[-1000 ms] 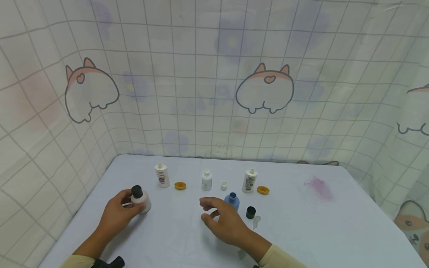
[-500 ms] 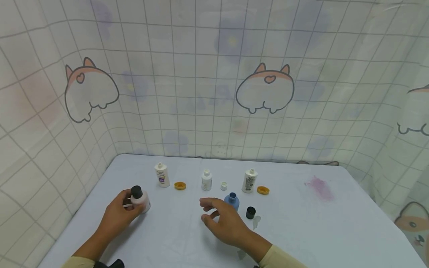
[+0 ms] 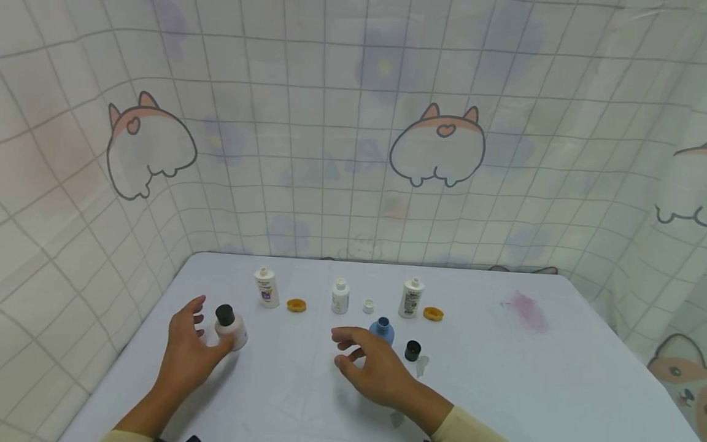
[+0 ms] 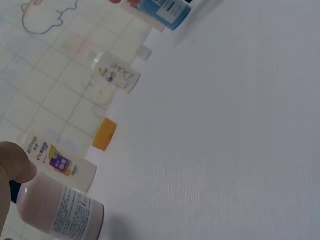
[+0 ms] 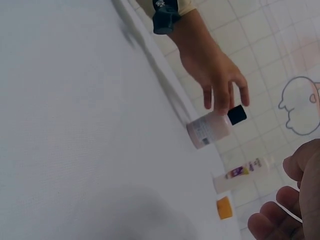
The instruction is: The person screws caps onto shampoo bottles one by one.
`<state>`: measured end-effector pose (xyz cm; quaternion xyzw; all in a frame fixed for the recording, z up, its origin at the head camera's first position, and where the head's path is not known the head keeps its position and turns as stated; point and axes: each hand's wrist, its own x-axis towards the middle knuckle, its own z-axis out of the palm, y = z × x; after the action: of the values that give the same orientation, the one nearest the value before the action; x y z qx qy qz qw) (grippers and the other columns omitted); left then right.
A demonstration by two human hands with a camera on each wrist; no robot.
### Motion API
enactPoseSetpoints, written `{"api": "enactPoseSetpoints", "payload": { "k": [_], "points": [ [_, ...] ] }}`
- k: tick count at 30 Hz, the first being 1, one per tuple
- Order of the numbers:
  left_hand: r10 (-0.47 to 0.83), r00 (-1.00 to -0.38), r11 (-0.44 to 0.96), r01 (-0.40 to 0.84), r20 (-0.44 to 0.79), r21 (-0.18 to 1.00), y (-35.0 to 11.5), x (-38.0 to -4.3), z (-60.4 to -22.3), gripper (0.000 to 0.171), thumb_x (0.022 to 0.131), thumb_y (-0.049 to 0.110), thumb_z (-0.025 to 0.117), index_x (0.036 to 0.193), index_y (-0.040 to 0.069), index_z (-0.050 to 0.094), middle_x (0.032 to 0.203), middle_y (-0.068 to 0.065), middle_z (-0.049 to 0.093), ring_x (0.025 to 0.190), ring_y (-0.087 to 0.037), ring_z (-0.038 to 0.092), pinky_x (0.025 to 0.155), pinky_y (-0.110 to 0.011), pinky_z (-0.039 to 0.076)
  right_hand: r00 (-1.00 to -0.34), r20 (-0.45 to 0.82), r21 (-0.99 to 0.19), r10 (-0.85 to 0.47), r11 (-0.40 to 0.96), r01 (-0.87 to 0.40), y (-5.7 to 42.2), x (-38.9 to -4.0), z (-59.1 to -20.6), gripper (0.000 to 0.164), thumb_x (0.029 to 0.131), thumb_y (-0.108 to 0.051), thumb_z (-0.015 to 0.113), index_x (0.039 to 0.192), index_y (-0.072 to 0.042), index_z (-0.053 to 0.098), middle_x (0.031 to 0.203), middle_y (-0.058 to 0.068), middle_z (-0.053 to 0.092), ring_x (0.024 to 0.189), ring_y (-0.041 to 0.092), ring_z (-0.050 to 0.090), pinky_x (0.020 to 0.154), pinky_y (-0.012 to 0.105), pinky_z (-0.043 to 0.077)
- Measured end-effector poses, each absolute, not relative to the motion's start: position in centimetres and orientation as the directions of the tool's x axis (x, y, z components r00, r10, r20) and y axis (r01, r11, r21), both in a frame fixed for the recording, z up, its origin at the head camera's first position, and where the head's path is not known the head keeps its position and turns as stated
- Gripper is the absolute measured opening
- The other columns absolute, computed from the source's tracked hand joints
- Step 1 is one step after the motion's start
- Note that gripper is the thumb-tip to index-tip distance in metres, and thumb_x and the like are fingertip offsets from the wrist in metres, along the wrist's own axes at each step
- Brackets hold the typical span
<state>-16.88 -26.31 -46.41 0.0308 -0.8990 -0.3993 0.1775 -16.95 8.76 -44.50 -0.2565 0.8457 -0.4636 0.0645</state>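
A pale pink bottle (image 3: pixel 234 334) with a black cap (image 3: pixel 224 315) stands upright at the table's left. My left hand (image 3: pixel 186 353) is beside it with fingers spread apart; the thumb is close to the bottle, and I cannot tell whether it touches. The bottle's printed label (image 4: pixel 73 212) shows in the left wrist view. My right hand (image 3: pixel 375 371) hovers over the middle of the table, fingers loosely bent around nothing. Just behind it stands an uncapped blue bottle (image 3: pixel 383 330), partly hidden by the hand. A loose black cap (image 3: pixel 412 350) lies to that bottle's right.
Uncapped white bottles stand along the back: a left one (image 3: pixel 267 288), a small middle one (image 3: pixel 340 297) and a right one (image 3: pixel 411 298). Between them lie an orange cap (image 3: pixel 296 305) and a small white cap (image 3: pixel 369 306). Another orange cap (image 3: pixel 433 314) lies right of them.
My left hand has let go of the pink bottle, its fingers spreading away to the left. The bottle stays in place, and the right hand has barely moved.
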Motion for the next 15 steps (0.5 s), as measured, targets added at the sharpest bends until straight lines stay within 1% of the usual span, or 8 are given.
{"api": "enactPoseSetpoints", "payload": {
  "k": [2, 4, 8, 12, 15],
  "points": [
    [-0.225, -0.91, 0.696, 0.102, 0.35, 0.711, -25.8, -16.5, -45.8, 0.093, 0.079, 0.007, 0.085, 0.154, -0.002, 0.029, 0.14, -0.03, 0.039, 0.121, -0.045, 0.047, 0.095, -0.058, 0.05, -0.856, 0.129, -0.818, -0.501, 0.434, -0.377, 8.9, -16.9, -44.4, 0.042, 0.1, -0.016, 0.069, 0.14, -0.018, 0.058, 0.13, 0.004, 0.065, 0.114, 0.018, 0.063, 0.09, 0.024, 0.056],
    [-0.25, -0.877, 0.714, 0.12, 0.411, 0.689, -25.2, -16.2, -45.2, 0.091, 0.078, 0.006, 0.085, 0.152, -0.001, 0.033, 0.137, -0.028, 0.04, 0.118, -0.042, 0.047, 0.093, -0.054, 0.049, -0.851, 0.127, -0.818, -0.509, 0.432, -0.38, 9.1, -16.8, -44.4, 0.042, 0.1, -0.017, 0.069, 0.14, -0.018, 0.058, 0.13, 0.003, 0.065, 0.115, 0.016, 0.062, 0.09, 0.023, 0.056],
    [-0.283, -0.823, 0.718, 0.158, 0.493, 0.678, -24.0, -15.6, -44.4, 0.079, 0.08, 0.006, 0.083, 0.147, 0.004, 0.041, 0.133, -0.02, 0.044, 0.113, -0.034, 0.047, 0.09, -0.038, 0.042, -0.854, 0.108, -0.819, -0.51, 0.441, -0.367, 9.8, -16.6, -44.5, 0.042, 0.099, -0.019, 0.07, 0.14, -0.019, 0.058, 0.129, 0.002, 0.065, 0.114, 0.016, 0.063, 0.091, 0.024, 0.056],
    [-0.255, -0.801, 0.692, 0.24, 0.542, 0.681, -22.9, -15.3, -44.3, 0.064, 0.08, 0.001, 0.081, 0.136, 0.001, 0.05, 0.129, -0.016, 0.048, 0.112, -0.027, 0.048, 0.091, -0.022, 0.037, -0.858, 0.094, -0.828, -0.505, 0.439, -0.349, 10.8, -16.2, -44.6, 0.042, 0.099, -0.018, 0.071, 0.139, -0.02, 0.059, 0.129, 0.003, 0.065, 0.113, 0.021, 0.064, 0.091, 0.027, 0.057],
    [-0.199, -0.797, 0.691, 0.298, 0.571, 0.658, -22.1, -15.2, -44.4, 0.055, 0.08, -0.001, 0.081, 0.128, -0.001, 0.055, 0.121, -0.014, 0.053, 0.108, -0.022, 0.049, 0.091, -0.018, 0.037, -0.854, 0.099, -0.831, -0.51, 0.429, -0.353, 11.5, -15.9, -44.7, 0.041, 0.099, -0.019, 0.071, 0.138, -0.02, 0.059, 0.128, 0.003, 0.065, 0.111, 0.022, 0.065, 0.092, 0.028, 0.057]
  ]
}}
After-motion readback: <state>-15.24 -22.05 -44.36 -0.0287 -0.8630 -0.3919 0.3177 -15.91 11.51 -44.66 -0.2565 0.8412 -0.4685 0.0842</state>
